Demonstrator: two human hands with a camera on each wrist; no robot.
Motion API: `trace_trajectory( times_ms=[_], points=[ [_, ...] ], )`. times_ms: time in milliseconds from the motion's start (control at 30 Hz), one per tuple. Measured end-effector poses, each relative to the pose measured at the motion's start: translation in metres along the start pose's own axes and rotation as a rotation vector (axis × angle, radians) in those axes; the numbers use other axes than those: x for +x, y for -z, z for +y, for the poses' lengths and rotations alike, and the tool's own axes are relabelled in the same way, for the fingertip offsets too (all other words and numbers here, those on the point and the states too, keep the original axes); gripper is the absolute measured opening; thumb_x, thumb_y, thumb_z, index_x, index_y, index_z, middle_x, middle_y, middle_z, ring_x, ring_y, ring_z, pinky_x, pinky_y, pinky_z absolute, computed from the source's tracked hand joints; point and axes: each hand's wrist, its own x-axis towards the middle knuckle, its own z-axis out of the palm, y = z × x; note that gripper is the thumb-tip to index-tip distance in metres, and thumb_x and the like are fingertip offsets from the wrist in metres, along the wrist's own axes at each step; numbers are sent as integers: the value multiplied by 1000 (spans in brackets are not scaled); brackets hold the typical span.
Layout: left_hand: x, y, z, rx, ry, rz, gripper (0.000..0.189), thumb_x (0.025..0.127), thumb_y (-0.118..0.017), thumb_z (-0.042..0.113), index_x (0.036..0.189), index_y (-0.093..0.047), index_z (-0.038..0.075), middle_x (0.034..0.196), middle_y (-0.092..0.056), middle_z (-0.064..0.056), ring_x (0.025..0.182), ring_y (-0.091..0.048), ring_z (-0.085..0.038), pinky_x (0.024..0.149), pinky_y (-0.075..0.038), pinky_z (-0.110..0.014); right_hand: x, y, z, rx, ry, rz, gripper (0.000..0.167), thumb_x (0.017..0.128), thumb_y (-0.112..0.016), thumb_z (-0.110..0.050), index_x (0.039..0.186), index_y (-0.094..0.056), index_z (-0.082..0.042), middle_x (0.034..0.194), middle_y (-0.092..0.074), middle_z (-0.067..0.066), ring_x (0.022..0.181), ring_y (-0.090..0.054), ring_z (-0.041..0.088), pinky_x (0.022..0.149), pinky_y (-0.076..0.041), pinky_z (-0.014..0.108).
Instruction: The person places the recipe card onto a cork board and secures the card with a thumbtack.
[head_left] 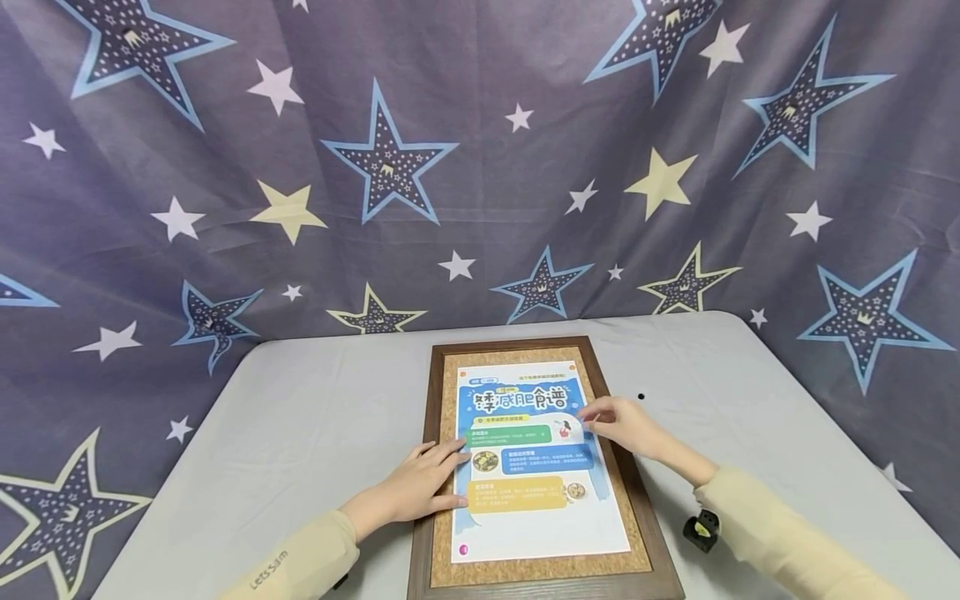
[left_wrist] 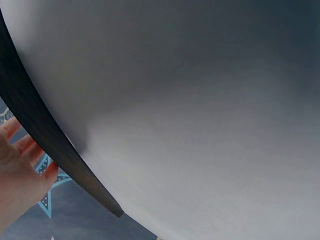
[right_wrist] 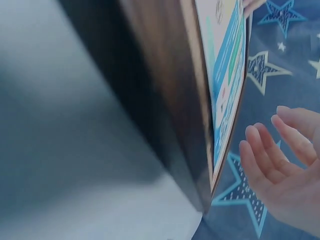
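A printed poster [head_left: 540, 529] with Chinese text and food pictures lies on a cork board [head_left: 540, 569] with a dark brown wooden frame [head_left: 435, 392]. Small orange round spots show at the poster's top corners, and a magenta one at its lower left. My left hand [head_left: 420, 483] rests with spread, fairly straight fingers on the poster's left edge, its palm over the frame. At the right edge, my right hand [head_left: 626, 427] is held with fingertips close to the paper. In the right wrist view, that hand's fingers [right_wrist: 260, 160] are loosely bent with nothing visible between them.
The board lies on a table covered with pale grey cloth [head_left: 315, 417]. A small black dot [head_left: 641, 397] is right of the frame. A black device [head_left: 701, 531] sits beneath the right wrist. Behind the table hangs a star-patterned curtain [head_left: 480, 217].
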Motion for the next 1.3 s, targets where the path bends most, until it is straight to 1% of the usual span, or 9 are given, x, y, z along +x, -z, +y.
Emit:
trace_trajectory(
  times_ms=[133,200,367,433,567,733,967,1100,1300],
  points=[
    [0,0,0,-1,2,-2,65,86,-45,52,132,-39,7,140,-30,-14,128,-29,-24,102,-23,-47,1,8,10,-45,13,38,16,81,-60,-2,93,-64,7,89,-65,15,80,-61,24,70,-50,32],
    [0,0,0,0,2,-2,65,86,-46,52,132,-39,7,140,-30,-14,128,-29,-24,102,-23,-47,2,11,16,-70,13,59,15,81,-60,-2,93,-64,8,87,-65,15,77,-61,24,69,-50,32],
    [0,1,0,0,-1,-5,64,86,-45,51,132,-39,7,140,-30,-14,128,-29,-24,101,-23,-47,2,21,29,-86,-37,86,15,81,-58,0,92,-64,8,86,-65,16,72,-59,23,64,-48,28],
    [0,2,1,0,0,-7,64,86,-45,51,132,-39,7,140,-30,-14,128,-29,-24,102,-23,-47,1,24,34,-95,-44,93,16,81,-57,1,92,-64,9,85,-64,16,72,-59,24,63,-48,28],
    [-1,1,1,-3,0,-5,65,86,-45,51,132,-39,7,140,-30,-14,128,-29,-25,102,-23,-48,1,29,46,-127,-34,115,17,78,-55,4,92,-64,9,82,-64,17,70,-59,23,63,-48,29],
    [-1,1,1,-2,-1,-4,64,86,-46,51,132,-39,7,140,-29,-15,128,-29,-25,102,-23,-48,2,32,57,-179,-25,149,17,77,-55,8,91,-63,11,84,-63,20,70,-58,24,62,-48,32],
    [-1,1,0,-4,3,-2,65,86,-46,51,132,-39,7,140,-29,-15,128,-28,-25,102,-23,-48,0,38,65,-210,-94,154,17,78,-56,9,93,-63,11,91,-59,26,73,-59,30,60,-49,35],
    [-1,1,0,1,7,-7,65,86,-45,52,133,-38,7,141,-29,-14,129,-28,-24,102,-22,-47,0,40,70,-213,-124,145,18,77,-56,8,94,-62,12,89,-56,27,74,-60,34,60,-49,37],
    [0,1,0,-4,12,-12,65,86,-45,52,133,-38,7,141,-29,-14,129,-28,-24,102,-22,-47,3,42,79,-236,-122,145,21,73,-57,8,92,-61,14,86,-58,26,75,-59,35,64,-49,41]
  ],
)
